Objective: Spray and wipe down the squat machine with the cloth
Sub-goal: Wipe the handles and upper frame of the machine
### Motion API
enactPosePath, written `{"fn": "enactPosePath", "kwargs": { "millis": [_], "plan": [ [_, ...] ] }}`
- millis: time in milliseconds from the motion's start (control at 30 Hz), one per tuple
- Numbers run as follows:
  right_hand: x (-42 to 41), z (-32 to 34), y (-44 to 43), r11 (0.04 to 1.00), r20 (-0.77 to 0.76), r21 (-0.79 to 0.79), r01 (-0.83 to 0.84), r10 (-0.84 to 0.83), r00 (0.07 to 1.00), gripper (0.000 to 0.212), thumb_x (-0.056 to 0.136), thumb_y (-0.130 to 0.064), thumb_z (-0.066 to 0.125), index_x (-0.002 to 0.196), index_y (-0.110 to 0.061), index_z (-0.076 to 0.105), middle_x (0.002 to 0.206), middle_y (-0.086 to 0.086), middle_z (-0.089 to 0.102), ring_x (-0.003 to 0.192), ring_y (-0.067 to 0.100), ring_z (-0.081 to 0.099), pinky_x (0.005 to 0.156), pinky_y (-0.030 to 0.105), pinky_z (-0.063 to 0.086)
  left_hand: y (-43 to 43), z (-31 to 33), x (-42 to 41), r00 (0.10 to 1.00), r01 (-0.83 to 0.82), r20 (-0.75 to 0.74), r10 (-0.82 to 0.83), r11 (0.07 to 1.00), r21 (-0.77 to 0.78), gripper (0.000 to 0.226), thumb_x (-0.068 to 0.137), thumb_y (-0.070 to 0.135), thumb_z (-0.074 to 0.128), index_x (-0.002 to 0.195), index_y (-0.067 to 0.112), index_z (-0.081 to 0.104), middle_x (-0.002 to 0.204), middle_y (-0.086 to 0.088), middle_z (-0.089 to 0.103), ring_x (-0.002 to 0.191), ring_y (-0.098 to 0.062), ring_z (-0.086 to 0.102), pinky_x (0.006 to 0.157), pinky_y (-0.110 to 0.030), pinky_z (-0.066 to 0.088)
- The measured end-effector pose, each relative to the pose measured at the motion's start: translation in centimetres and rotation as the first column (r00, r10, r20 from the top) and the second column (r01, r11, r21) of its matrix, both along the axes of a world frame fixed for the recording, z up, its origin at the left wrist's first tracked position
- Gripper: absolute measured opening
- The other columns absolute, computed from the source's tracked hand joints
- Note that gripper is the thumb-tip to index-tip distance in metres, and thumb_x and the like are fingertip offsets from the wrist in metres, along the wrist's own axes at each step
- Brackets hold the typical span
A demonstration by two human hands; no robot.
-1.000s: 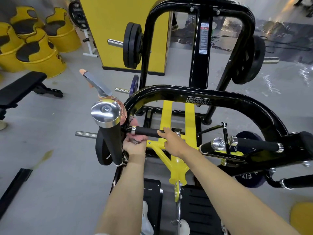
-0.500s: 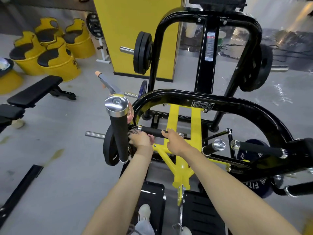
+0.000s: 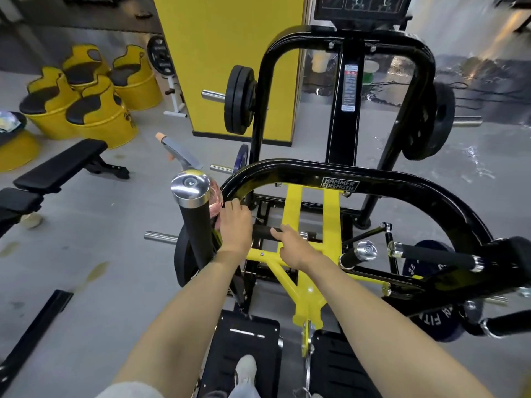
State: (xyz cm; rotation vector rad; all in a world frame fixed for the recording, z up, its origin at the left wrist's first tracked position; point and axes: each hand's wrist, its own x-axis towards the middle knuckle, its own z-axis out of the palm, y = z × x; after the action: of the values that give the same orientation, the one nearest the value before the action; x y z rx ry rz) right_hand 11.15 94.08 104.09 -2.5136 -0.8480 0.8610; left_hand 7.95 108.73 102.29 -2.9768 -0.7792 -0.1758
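Note:
The black and yellow squat machine (image 3: 339, 183) fills the view. My left hand (image 3: 235, 225) lies with curled fingers where the curved black bar meets the pink spray bottle (image 3: 216, 201). The bottle stands behind the upright chrome-capped handle (image 3: 190, 186), and its grey trigger head (image 3: 176, 152) sticks up to the left. No cloth shows; it lies hidden under the left hand. My right hand (image 3: 294, 247) holds the short black foam grip (image 3: 263, 233) over the yellow frame, fingers on top and thumb below.
Weight plates (image 3: 240, 100) hang on the machine's pegs on both sides. A black bench (image 3: 61, 165) and yellow barrel seats (image 3: 97, 116) stand to the left. A yellow pillar (image 3: 230, 38) rises behind. My shoe (image 3: 245, 366) is on the black footplate (image 3: 247, 334).
My left hand has moved up from the left end of the foam grip to the curved bar beside the bottle, and the cloth no longer shows. The right hand has stayed on the grip.

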Motion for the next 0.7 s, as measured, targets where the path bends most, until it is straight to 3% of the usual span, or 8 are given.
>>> {"fn": "enactPosePath", "kwargs": {
  "millis": [167, 333, 433, 500, 533, 600, 633, 700],
  "plan": [
    [0.3, 0.2, 0.0, 1.000, -0.030, 0.026, -0.002, 0.003, 1.000, 0.066, 0.093, 0.011, 0.036, 0.152, -0.012, 0.018, 0.159, 0.011, 0.007, 0.148, 0.027, 0.000, 0.119, 0.039, 0.012, -0.5, -0.1, 0.7, 0.975, -0.067, -0.212, 0.069, 0.998, 0.016, 0.028, 0.095, 0.007, 0.038, 0.114, 0.007, 0.058, 0.116, -0.014, 0.057, 0.109, -0.031, 0.051, 0.087, -0.039, 0.043],
    [0.0, 0.0, 0.3, 1.000, -0.018, 0.028, 0.015, -0.014, 1.000, 0.069, 0.091, 0.013, 0.037, 0.152, -0.013, 0.019, 0.160, 0.011, 0.007, 0.148, 0.026, -0.001, 0.119, 0.040, 0.014, -0.7, -0.3, -0.3, 0.981, -0.059, -0.184, 0.063, 0.998, 0.029, 0.028, 0.097, 0.004, 0.036, 0.115, 0.004, 0.057, 0.114, -0.013, 0.057, 0.106, -0.028, 0.054, 0.087, -0.036, 0.045],
    [0.1, 0.1, 0.3, 0.998, -0.044, 0.038, 0.042, -0.040, 0.998, 0.068, 0.091, 0.013, 0.039, 0.152, -0.010, 0.021, 0.159, 0.013, 0.007, 0.148, 0.027, -0.001, 0.119, 0.040, 0.011, -1.1, -0.5, -1.3, 0.982, -0.045, -0.183, 0.047, 0.999, 0.017, 0.034, 0.097, 0.002, 0.034, 0.128, -0.004, 0.045, 0.127, -0.017, 0.048, 0.108, -0.029, 0.051, 0.086, -0.035, 0.045],
    [-0.2, 0.2, 0.8, 0.997, -0.038, 0.029, 0.073, -0.072, 0.997, 0.063, 0.089, 0.014, 0.039, 0.148, -0.005, 0.029, 0.156, 0.017, 0.018, 0.147, 0.030, 0.008, 0.118, 0.041, 0.018, -1.3, 0.1, -2.1, 0.978, -0.092, -0.192, 0.078, 0.994, -0.063, 0.041, 0.096, 0.001, 0.033, 0.136, -0.010, 0.033, 0.136, -0.020, 0.041, 0.110, -0.028, 0.051, 0.086, -0.033, 0.046],
    [-0.2, 0.2, 1.1, 0.994, -0.026, 0.030, 0.101, -0.100, 0.995, 0.057, 0.088, 0.014, 0.039, 0.143, -0.001, 0.037, 0.149, 0.020, 0.032, 0.143, 0.034, 0.022, 0.113, 0.043, 0.029, -1.4, 0.3, -2.7, 0.973, -0.135, -0.206, 0.108, 0.983, -0.121, 0.044, 0.096, 0.001, 0.032, 0.138, -0.011, 0.030, 0.138, -0.021, 0.040, 0.112, -0.027, 0.051, 0.087, -0.033, 0.046],
    [-0.1, 0.7, 1.9, 0.988, -0.014, 0.036, 0.150, -0.150, 0.989, 0.040, 0.089, 0.008, 0.041, 0.126, 0.002, 0.054, 0.114, 0.022, 0.057, 0.105, 0.035, 0.055, 0.079, 0.039, 0.049, -1.4, -0.1, -4.5, 0.957, -0.178, -0.265, 0.117, 0.959, -0.219, 0.039, 0.096, 0.004, 0.036, 0.134, -0.004, 0.041, 0.132, -0.017, 0.046, 0.114, -0.027, 0.052, 0.091, -0.035, 0.047],
    [0.2, 1.1, 2.2, 0.987, -0.010, 0.028, 0.159, -0.159, 0.987, 0.028, 0.090, 0.003, 0.043, 0.111, 0.001, 0.060, 0.094, 0.017, 0.057, 0.082, 0.030, 0.055, 0.061, 0.034, 0.044, -1.6, -0.4, -5.5, 0.958, -0.126, -0.286, 0.039, 0.948, -0.293, 0.033, 0.095, 0.007, 0.042, 0.126, 0.003, 0.052, 0.127, -0.015, 0.050, 0.113, -0.027, 0.053, 0.092, -0.037, 0.049],
    [0.6, 2.4, 3.1, 0.989, -0.008, 0.015, 0.147, -0.147, 0.989, 0.016, 0.092, -0.010, 0.049, 0.079, -0.005, 0.057, 0.074, 0.008, 0.048, 0.064, 0.024, 0.047, 0.051, 0.030, 0.034, -2.3, 0.0, -7.7, 0.953, -0.085, -0.288, -0.095, 0.828, -0.554, 0.023, 0.092, 0.012, 0.052, 0.111, 0.008, 0.063, 0.117, -0.013, 0.058, 0.106, -0.027, 0.058, 0.089, -0.036, 0.050]
  ]
}}
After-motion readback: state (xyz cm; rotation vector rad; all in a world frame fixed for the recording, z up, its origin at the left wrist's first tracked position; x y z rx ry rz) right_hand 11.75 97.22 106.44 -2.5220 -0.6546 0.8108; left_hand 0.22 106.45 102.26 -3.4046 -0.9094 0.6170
